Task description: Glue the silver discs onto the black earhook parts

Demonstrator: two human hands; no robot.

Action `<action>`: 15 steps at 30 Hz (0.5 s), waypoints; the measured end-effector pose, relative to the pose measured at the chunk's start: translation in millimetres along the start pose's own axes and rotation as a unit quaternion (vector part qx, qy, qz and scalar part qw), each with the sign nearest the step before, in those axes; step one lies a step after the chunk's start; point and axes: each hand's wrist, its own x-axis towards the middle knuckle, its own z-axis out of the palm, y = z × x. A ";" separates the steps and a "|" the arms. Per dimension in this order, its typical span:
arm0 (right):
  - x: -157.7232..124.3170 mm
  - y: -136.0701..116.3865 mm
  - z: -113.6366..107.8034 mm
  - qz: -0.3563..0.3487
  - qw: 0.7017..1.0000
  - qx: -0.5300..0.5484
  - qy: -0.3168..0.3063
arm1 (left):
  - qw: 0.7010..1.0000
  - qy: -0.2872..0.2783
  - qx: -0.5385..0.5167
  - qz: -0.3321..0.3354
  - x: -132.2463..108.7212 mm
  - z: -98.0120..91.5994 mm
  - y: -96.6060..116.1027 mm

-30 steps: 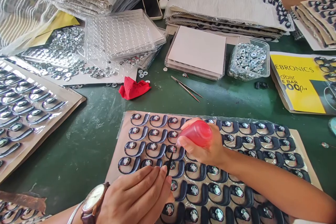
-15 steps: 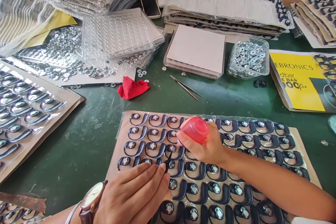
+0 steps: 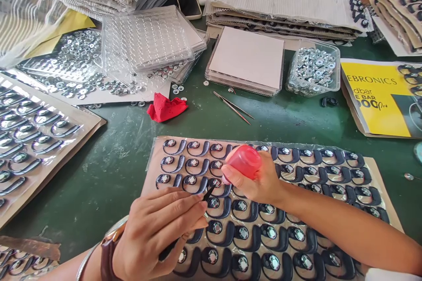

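Note:
My left hand (image 3: 161, 224), wearing a watch, pinches black pointed tweezers (image 3: 208, 193). Their tip is at a round silver-centred end of a dark hook-shaped part (image 3: 216, 183); whether it touches cannot be made out. In my right hand (image 3: 253, 180) is a red translucent squeeze bottle (image 3: 245, 160), tilted, with its narrow end pointing down-left near that same part. Both hands are above a brown card sheet (image 3: 384, 184) under clear plastic, which carries rows of these hook-shaped parts. My forearms and hands cover some of them.
Metal tweezers (image 3: 232, 107) and a red cloth-like piece (image 3: 167, 107) lie beyond the sheet. Further back are a clear box of metal washers (image 3: 313, 70), stacked white-topped trays (image 3: 247, 57), loose washers (image 3: 79, 48) and a phone (image 3: 188, 4). Another filled sheet (image 3: 89, 123) is at left.
My left hand has shifted slightly left and rotated, bringing the tweezers to a flatter slant near the same part. My right hand with the squeeze bottle stays almost in place.

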 end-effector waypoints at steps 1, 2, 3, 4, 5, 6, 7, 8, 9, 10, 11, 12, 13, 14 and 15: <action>-0.3 0.5 0.3 -0.006 1.000 0.001 0.001 | 1.000 0.005 -0.012 -0.011 0.3 0.2 -1.0; -0.7 1.2 0.7 -0.015 1.000 0.000 -0.001 | 1.000 0.010 -0.020 -0.020 0.8 0.4 -2.0; -1.2 2.1 1.2 -0.027 1.000 -0.003 -0.005 | 0.999 0.016 -0.025 -0.029 1.5 0.5 -3.0; -1.8 3.1 1.8 -0.041 0.999 -0.007 -0.008 | 0.999 0.021 -0.028 -0.039 2.5 0.6 -4.0; -2.4 4.0 2.4 -0.056 0.998 -0.011 -0.009 | 0.998 0.029 -0.030 -0.049 3.7 0.6 -4.9; -2.9 4.9 3.0 -0.069 0.998 -0.013 -0.008 | 0.997 0.040 -0.035 -0.056 5.1 0.6 -5.7; -3.2 5.3 3.6 -0.076 0.997 -0.012 -0.006 | 0.996 0.047 -0.038 -0.063 6.7 0.5 -6.5; -3.1 5.3 3.9 -0.078 0.997 -0.009 -0.004 | 0.995 0.053 -0.041 -0.068 8.2 0.4 -7.0; -2.6 4.5 3.8 -0.078 0.997 -0.005 -0.005 | 0.995 0.058 -0.042 -0.072 9.3 0.2 -7.3; -1.8 2.9 3.1 -0.073 0.997 -0.001 -0.009 | 0.994 0.062 -0.042 -0.074 10.0 -0.1 -7.2; -0.7 0.5 1.8 -0.062 0.998 0.002 -0.016 | 0.994 0.066 -0.040 -0.075 9.7 -0.4 -6.7; 0.3 -2.8 -0.1 -0.046 0.999 0.007 -0.025 | 0.994 0.071 -0.035 -0.072 8.3 -0.7 -5.4; 1.1 -6.6 -2.4 -0.027 0.999 0.014 -0.034 | 0.995 0.074 -0.027 -0.063 5.5 -0.9 -3.5; 1.3 -10.6 -4.7 -0.004 0.999 0.023 -0.044 | 0.996 0.072 -0.018 -0.045 1.3 -0.9 -0.8; 0.6 -14.3 -6.5 0.016 0.998 0.031 -0.053 | 0.998 0.066 -0.009 -0.023 -4.2 -0.5 2.7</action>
